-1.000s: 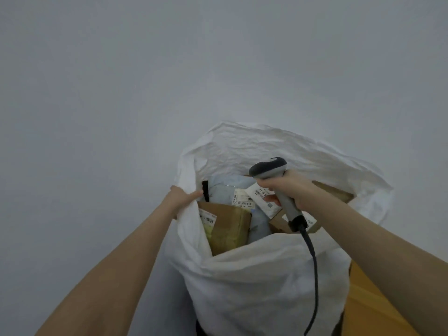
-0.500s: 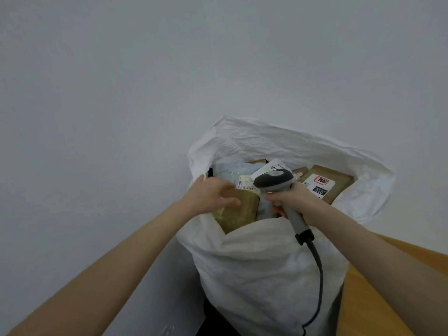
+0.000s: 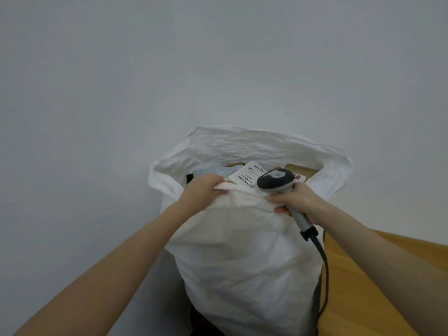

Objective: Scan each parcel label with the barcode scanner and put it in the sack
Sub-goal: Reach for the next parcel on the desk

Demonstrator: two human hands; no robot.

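Two bare forearms come in from the lower corners and meet at the mouth of the sack.

Left side: plain wall point(image 3: 145, 69), matt grey, no texture. The left hand point(image 3: 203, 190) has its fingers curled over the near rim of the sack point(image 3: 242, 263) and grips a fold of the fabric, knuckles up.

Centre: the sack is white, thin and papery. It is heavily creased at the far lip and smoother and bulging on the near face. It stands upright with its mouth open.

- Several parcels lie inside, just under the rim.
- A narrow black strip point(image 3: 189, 178) sits at the left edge of the opening.
- A soft grey-blue mailer point(image 3: 211, 171) is beside the strip.
- A flat white label point(image 3: 249, 174) with printed bars and digits is tilted.
- A brown cardboard box point(image 3: 304, 169) is at the far right, with a red-and-white sticker point(image 3: 297, 177) partly hidden.

Right of centre: the barcode scanner point(image 3: 275, 179) has a rounded dark-grey head with a pale oval top and a lighter grey, tapering handle. Its head hangs over the open mouth of the sack.

The right hand point(image 3: 297, 201) is wrapped round the handle, and its fingertips rest on the sack's near rim. A dark, round cable point(image 3: 323, 265) drops from the handle's base down the sack's right side.

Far right: a wooden table point(image 3: 363, 275), smooth and honey-coloured.
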